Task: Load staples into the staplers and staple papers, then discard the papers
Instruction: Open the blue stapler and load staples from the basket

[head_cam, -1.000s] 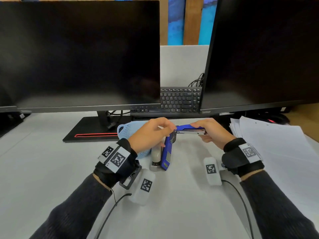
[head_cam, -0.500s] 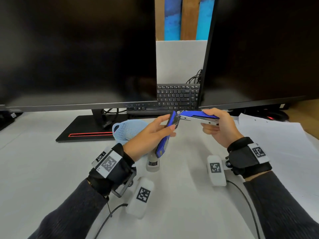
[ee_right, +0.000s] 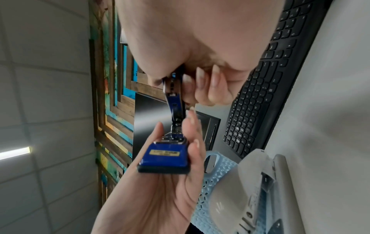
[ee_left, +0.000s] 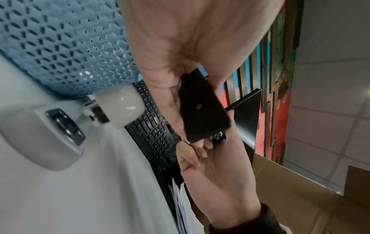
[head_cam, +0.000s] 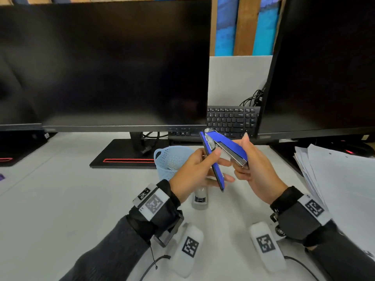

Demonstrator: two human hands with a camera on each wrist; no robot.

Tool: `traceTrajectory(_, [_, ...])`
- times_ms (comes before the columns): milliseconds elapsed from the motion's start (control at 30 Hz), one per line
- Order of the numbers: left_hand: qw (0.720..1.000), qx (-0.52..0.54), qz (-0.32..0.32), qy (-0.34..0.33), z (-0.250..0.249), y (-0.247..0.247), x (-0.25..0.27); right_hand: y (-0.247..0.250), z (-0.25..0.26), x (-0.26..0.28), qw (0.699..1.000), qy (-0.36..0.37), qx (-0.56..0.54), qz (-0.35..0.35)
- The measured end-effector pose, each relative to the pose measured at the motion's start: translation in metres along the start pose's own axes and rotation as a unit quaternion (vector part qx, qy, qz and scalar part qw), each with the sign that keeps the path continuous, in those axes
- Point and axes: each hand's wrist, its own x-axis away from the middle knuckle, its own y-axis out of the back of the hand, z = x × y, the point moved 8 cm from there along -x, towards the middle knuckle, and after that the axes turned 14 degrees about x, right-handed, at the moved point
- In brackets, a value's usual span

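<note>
A blue stapler (head_cam: 218,157) is held in the air above the desk, swung open in a V at its hinge. My left hand (head_cam: 199,169) grips one blue half (ee_right: 164,159), which points down toward me, thumb on one side and fingers on the other. My right hand (head_cam: 253,165) grips the other half with the metal staple channel (head_cam: 235,157); its fingers (ee_right: 210,82) curl round it. The stapler's dark underside (ee_left: 202,109) shows in the left wrist view. A white stapler (head_cam: 199,197) lies on the desk below the hands. A stack of white papers (head_cam: 341,179) lies at the right.
A light blue perforated basket (head_cam: 172,159) stands just behind the left hand. Two dark monitors (head_cam: 105,63) and a black keyboard (head_cam: 231,120) fill the back of the grey desk (head_cam: 60,199). A cardboard box (ee_left: 300,197) stands to the right.
Both hands have lifted the blue stapler off the desk and tilted it. The two halves have closed from a wide spread to a narrower V.
</note>
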Motion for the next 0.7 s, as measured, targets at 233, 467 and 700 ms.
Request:
traceTrajectory(233, [1.0,0.019,-0.008,-0.013,-0.005,0.004,0.001,-0.008,-0.001,0.004,0.998,-0.012,0.052,0.044])
traceTrajectory(467, [1.0,0.01,-0.007,-0.008,-0.002,0.005,0.001,-0.007,0.004,0.004,0.994,0.023,0.092,0.056])
traceTrajectory(700, [1.0,-0.003,0.024,-0.012,-0.005,0.003,0.002,-0.008,0.01,0.008,0.993,0.048,0.096,0.053])
